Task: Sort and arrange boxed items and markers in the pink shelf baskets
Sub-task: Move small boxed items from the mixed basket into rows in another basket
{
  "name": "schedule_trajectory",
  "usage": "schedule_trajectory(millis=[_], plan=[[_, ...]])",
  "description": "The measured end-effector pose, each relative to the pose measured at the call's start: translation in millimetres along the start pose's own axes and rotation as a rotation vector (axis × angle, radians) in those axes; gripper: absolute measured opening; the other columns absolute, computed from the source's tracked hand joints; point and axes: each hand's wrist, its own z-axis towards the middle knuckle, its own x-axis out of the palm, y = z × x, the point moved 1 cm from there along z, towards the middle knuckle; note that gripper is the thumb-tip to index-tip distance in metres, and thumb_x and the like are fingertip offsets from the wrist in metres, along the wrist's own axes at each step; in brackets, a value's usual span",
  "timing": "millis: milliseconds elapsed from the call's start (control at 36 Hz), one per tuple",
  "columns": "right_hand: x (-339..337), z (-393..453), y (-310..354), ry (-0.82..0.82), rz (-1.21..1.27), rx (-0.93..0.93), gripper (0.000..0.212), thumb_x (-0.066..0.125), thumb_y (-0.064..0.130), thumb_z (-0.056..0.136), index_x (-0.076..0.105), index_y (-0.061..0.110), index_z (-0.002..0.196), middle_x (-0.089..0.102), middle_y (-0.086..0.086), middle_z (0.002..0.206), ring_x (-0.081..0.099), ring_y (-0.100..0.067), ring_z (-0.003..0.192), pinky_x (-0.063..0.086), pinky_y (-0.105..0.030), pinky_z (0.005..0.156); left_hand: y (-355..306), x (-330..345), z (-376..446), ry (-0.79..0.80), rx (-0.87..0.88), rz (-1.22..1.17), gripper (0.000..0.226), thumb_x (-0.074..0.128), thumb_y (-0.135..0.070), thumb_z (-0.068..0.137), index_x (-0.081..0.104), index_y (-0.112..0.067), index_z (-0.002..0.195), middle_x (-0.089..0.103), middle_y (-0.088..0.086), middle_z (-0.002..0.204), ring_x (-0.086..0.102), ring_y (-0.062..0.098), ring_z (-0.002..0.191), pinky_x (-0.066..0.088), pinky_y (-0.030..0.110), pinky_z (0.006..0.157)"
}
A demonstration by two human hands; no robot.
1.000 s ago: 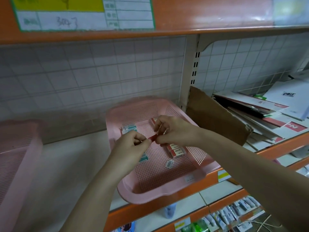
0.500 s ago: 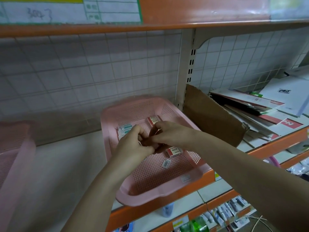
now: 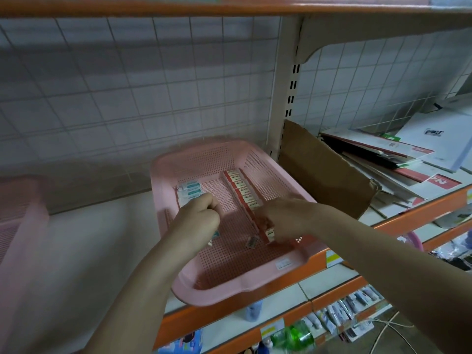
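Basket (image 3: 23, 213), pink, at far left edge of the shelf, only partly in view and blurred. Bare white shelf board (image 3: 84, 241) between it and the main pink basket (image 3: 240, 282), which sits at an angle with its near corner hanging over the orange shelf lip. Teal-labelled boxes (image 3: 190, 190) lie along the basket's far-left wall. Left hand (image 3: 198, 217) reaches in from lower left, forearm raised diagonally, knuckles up, fingers curled into a fist right beside the teal boxes; cannot tell if anything is inside the fist. A small teal bit peeks out under the wrist, too hidden to identify. Small barcode tag (image 3: 251, 242) lies loose on the basket floor between the hands. Row of red-and-white boxes (image 3: 241, 189) runs near-to-far along the right side of the basket floor, packed touching. Right hand (image 3: 278, 221) comes in from lower right, forearm stretched across the basket rim, fingers pinching the nearest red box (image 3: 269, 232) at the near end of that row. Cardboard sheet (image 3: 324, 172) leans just right of the basket, past the upright. Stacked envelopes (image 3: 398, 159) at far right.
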Motion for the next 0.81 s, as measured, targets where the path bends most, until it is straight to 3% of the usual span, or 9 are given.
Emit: schedule_trajectory(millis=[111, 222, 333, 444, 528, 667, 806], plan=[[7, 3, -2, -0.059, -0.038, -0.027, 0.043, 0.066, 0.017, 0.084, 0.056, 0.028, 0.125, 0.064, 0.006, 0.112, 0.062, -0.015, 0.098, 0.052, -0.030, 0.085, 2, 0, -3, 0.040, 0.037, 0.092, 0.031, 0.039, 0.008, 0.080, 0.059, -0.015, 0.077, 0.054, -0.002, 0.083, 0.054, 0.015, 0.078, 0.046, 0.033, 0.068], [12, 8, -5, -0.093, -0.068, -0.020, 0.034, 0.067, 0.019, 0.084, 0.058, 0.025, 0.116, 0.063, 0.007, 0.102, 0.061, -0.016, 0.093, 0.049, -0.028, 0.081, 6, 0, -1, 0.068, 0.055, 0.146, 0.032, 0.044, 0.007, 0.081, 0.061, -0.020, 0.079, 0.049, -0.003, 0.094, 0.052, 0.014, 0.080, 0.049, 0.032, 0.065], [10, 11, -7, -0.092, -0.082, -0.011, 0.026, 0.069, 0.017, 0.083, 0.049, 0.027, 0.096, 0.048, 0.011, 0.085, 0.053, -0.013, 0.082, 0.047, -0.026, 0.078, 11, -1, 2, 0.058, 0.087, 0.185, 0.034, 0.056, 0.009, 0.079, 0.063, -0.025, 0.079, 0.048, -0.002, 0.097, 0.053, 0.015, 0.086, 0.053, 0.032, 0.068], [8, 10, -6, -0.066, -0.102, -0.013, 0.025, 0.068, 0.018, 0.085, 0.045, 0.027, 0.091, 0.055, 0.006, 0.090, 0.059, -0.016, 0.086, 0.053, -0.033, 0.084, 12, -2, 2, 0.079, 0.101, 0.202, 0.030, 0.057, 0.006, 0.084, 0.066, -0.022, 0.089, 0.049, -0.001, 0.097, 0.049, 0.010, 0.079, 0.038, 0.011, 0.046], [8, 9, -5, -0.061, -0.103, -0.015, 0.020, 0.067, 0.018, 0.086, 0.050, 0.025, 0.094, 0.057, 0.006, 0.091, 0.060, -0.016, 0.087, 0.054, -0.034, 0.085, 14, -2, 4, 0.084, 0.091, 0.193, 0.034, 0.054, 0.008, 0.083, 0.066, -0.023, 0.091, 0.051, 0.001, 0.098, 0.049, 0.010, 0.077, 0.035, 0.008, 0.039], [2, 7, -4, -0.087, -0.071, -0.041, 0.023, 0.069, 0.020, 0.086, 0.046, 0.025, 0.090, 0.052, 0.009, 0.086, 0.057, -0.013, 0.082, 0.052, -0.028, 0.082, 16, -2, 3, 0.113, 0.063, 0.149, 0.037, 0.054, 0.006, 0.082, 0.062, -0.027, 0.097, 0.052, -0.004, 0.094, 0.055, 0.011, 0.086, 0.045, 0.021, 0.055], [-20, -3, 12, -0.118, 0.370, -0.163, 0.035, 0.074, 0.021, 0.081, 0.054, 0.022, 0.109, 0.059, 0.009, 0.098, 0.060, -0.008, 0.088, 0.052, -0.019, 0.073, 13, 0, 3, 0.099, 0.034, 0.050, 0.036, 0.058, 0.005, 0.080, 0.057, -0.029, 0.091, 0.051, -0.001, 0.083, 0.053, 0.016, 0.075, 0.055, 0.047, 0.074]])
